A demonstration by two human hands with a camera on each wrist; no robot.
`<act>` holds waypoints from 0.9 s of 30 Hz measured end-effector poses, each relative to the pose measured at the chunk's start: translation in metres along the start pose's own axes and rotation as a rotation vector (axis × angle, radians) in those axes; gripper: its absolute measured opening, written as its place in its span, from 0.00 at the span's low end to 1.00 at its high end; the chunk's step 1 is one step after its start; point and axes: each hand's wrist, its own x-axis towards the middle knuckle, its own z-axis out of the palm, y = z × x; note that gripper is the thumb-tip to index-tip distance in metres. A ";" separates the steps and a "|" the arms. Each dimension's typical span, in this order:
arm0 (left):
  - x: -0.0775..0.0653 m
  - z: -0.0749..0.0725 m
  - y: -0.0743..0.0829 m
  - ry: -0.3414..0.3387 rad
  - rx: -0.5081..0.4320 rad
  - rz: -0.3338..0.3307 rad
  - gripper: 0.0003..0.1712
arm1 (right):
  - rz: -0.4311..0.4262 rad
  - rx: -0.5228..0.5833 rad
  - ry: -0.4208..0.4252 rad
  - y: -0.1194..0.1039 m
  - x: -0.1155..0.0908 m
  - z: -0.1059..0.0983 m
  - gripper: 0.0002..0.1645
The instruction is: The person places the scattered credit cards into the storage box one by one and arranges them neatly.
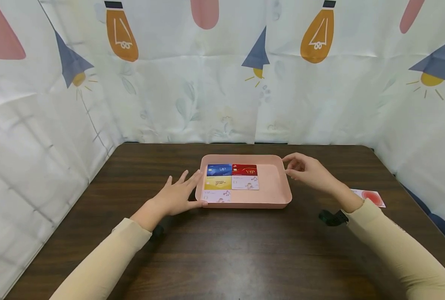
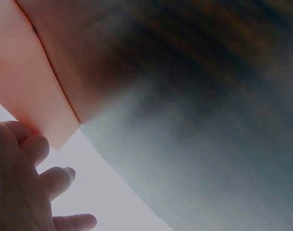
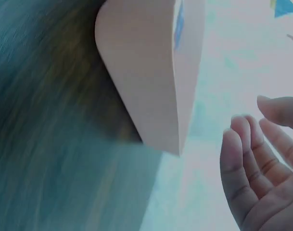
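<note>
A shallow pink tray [image 1: 273, 183] stands on the table, with cards laid in rows at its left side. A blue VIP card [image 1: 218, 170] lies beside a red VIP card [image 1: 244, 170]. Below them are a gold card [image 1: 218, 183] and a white VIP card [image 1: 245, 183], with another white VIP card [image 1: 216, 196] at the front left. With fingers spread, my left hand [image 1: 177, 196] touches the tray's left edge. My right hand [image 1: 309, 170] is by the tray's right rim, fingers loosely bent and holding nothing; the right wrist view shows it apart from the tray wall [image 3: 141, 72].
On the dark wooden table [image 1: 230, 250], a white and red card [image 1: 372, 197] lies to the right, partly behind the right forearm. A black strap [image 1: 333, 218] shows at the right wrist. Patterned white curtains [image 1: 222, 96] hang around the back and sides.
</note>
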 end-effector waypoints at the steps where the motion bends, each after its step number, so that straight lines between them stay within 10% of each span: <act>1: 0.000 0.000 0.000 0.001 -0.001 0.001 0.60 | -0.005 -0.002 0.003 0.001 -0.003 -0.003 0.21; 27: -0.002 0.000 0.000 0.003 -0.013 0.001 0.61 | 0.024 -0.143 0.153 0.093 -0.095 -0.088 0.18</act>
